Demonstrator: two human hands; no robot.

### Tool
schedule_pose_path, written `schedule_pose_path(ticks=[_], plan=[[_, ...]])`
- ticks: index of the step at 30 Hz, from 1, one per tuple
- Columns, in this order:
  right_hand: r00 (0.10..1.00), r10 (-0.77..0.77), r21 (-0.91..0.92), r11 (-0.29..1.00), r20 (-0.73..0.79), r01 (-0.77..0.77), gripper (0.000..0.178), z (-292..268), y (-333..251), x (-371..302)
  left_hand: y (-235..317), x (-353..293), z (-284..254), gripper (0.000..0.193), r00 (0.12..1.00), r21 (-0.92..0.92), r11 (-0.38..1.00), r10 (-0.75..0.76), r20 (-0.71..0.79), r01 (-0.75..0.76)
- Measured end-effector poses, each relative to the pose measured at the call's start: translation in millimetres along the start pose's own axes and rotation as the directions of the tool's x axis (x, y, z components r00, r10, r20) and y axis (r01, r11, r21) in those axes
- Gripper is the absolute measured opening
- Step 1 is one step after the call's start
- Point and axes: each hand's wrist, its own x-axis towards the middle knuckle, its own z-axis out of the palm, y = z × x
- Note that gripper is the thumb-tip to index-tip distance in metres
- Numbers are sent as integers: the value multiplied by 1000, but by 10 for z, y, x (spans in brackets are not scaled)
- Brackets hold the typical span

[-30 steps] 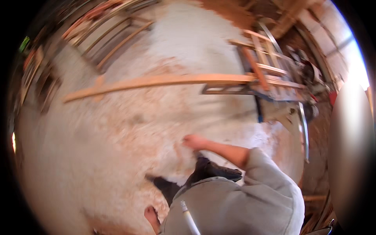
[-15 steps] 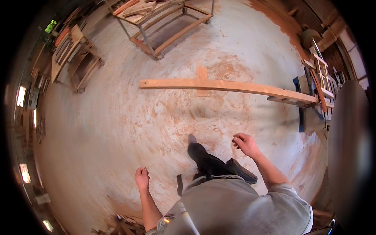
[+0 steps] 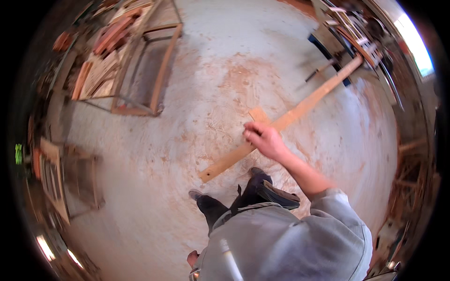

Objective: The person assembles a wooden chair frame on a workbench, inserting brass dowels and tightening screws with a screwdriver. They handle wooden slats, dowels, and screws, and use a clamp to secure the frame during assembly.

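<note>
A long wooden beam (image 3: 309, 102) slants from near my feet up to the stand at the far right, with a dark hole near its close end. A short board (image 3: 258, 115) crosses it around the middle. My right hand (image 3: 266, 139) is stretched forward, its fingers curled in and no object visible in them. In the picture it covers part of the beam; whether it touches the wood I cannot tell. Low beside my body, my left hand (image 3: 192, 258) shows only in small part, and its fingers are hidden.
A wheeled metal-framed cart (image 3: 157, 89) loaded with wood pieces (image 3: 115, 35) stands at the far left. Nearer on the left is a smaller wooden cart (image 3: 58, 173). At the far right, a blue-edged stand (image 3: 323, 49) carries the beam's far end beside a light wooden frame (image 3: 344, 21).
My view has turned to the right and come closer to the beam. My right hand has reached forward over it, while my left hand has dropped back beside my body.
</note>
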Motion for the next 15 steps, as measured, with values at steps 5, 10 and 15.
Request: schedule_pose_path(ticks=[5, 10, 15], plan=[[930, 189, 16, 981, -315, -194, 33, 494, -228, 113, -328, 2001, -1624, 25, 988, -423, 896, -91, 126, 136], [870, 178, 25, 982, -459, -188, 30, 953, -437, 33, 1595, 3342, -3762, 21, 995, -382, 919, 97, -15, -96], [760, 256, 110, 965, -597, -239, 24, 1036, -427, 278, 2559, 4520, -4381, 18, 894, -212, 880, 445, 50, -426]])
